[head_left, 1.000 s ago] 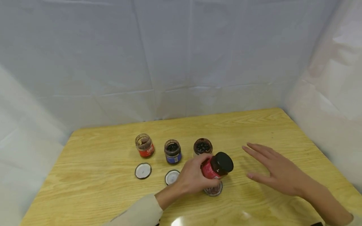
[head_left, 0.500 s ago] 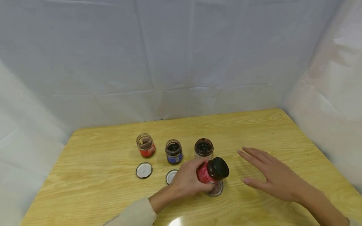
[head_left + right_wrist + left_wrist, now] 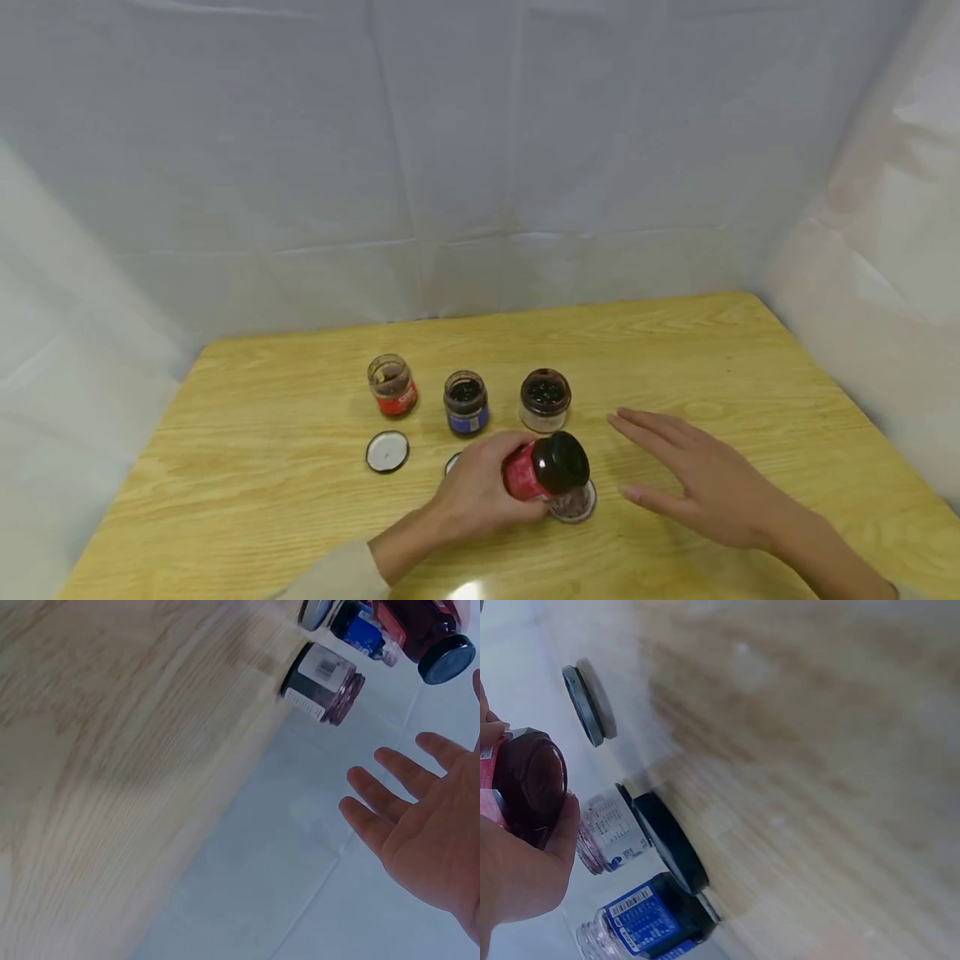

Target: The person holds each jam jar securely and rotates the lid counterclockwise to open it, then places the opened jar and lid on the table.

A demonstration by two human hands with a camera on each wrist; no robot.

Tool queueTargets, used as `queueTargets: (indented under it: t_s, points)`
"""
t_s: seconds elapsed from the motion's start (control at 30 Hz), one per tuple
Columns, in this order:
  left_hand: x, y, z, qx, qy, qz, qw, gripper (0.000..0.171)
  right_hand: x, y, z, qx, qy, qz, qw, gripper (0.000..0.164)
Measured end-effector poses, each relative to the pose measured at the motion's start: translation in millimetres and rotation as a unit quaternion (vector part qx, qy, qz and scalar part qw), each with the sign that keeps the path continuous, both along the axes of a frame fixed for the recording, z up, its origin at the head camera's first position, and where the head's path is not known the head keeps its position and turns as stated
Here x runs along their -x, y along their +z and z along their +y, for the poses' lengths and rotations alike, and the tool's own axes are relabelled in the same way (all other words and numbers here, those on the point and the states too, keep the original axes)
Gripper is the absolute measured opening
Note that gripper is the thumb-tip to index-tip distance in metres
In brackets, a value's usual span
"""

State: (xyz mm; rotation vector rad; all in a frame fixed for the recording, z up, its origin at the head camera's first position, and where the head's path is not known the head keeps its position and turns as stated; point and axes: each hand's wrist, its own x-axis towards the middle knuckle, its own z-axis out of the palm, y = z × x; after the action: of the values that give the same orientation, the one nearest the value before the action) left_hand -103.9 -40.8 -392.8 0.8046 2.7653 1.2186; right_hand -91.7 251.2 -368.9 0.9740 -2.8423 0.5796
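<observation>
My left hand (image 3: 480, 492) grips a dark glass jar (image 3: 525, 473) with a red label, its fingers and thumb wrapped round the sides. The jar tilts so that its black lid (image 3: 562, 463) points right and up. In the left wrist view the base of the same jar (image 3: 544, 780) faces the camera. My right hand (image 3: 697, 479) hovers to the right of the jar, fingers extended and holding nothing. Below the held jar lies an upturned lid with dark smears (image 3: 576, 504), partly covered by it. A jar with a pale label (image 3: 545, 408), lidless and dark inside, stands just behind.
A lidless blue-labelled jar (image 3: 467, 408) and a lidless red-labelled jar (image 3: 393, 390) stand to the left on the wooden table (image 3: 262, 475). One white-lined lid (image 3: 387, 452) lies upturned at left; another (image 3: 452, 463) is mostly hidden by my left hand. White sheeting (image 3: 450, 167) hangs behind.
My left hand has drawn the red-labelled jar left and slightly nearer me, uncovering more of the pale-labelled jar. My right hand has moved left and slightly down, staying extended.
</observation>
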Motion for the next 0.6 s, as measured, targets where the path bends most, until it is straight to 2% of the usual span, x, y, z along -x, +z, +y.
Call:
queueTargets:
  t_s: [0.17,0.33,0.6]
  points:
    - [-4.5,-0.2,-9,-0.004,0.012,-0.013,0.9998,0.058,-0.7,-3.6,-10,0.009,0.008,0.000,1.000,0.065]
    - [-8.0,0.3,-17,-0.005,0.019,-0.001,0.9998,0.057,-2.1,-3.3,-23,0.029,0.018,-0.006,0.999,0.064]
    - [-11.6,2.8,-26,0.015,0.025,0.011,0.9995,0.057,-4.1,0.4,-50,0.067,0.014,-0.058,0.996,0.060]
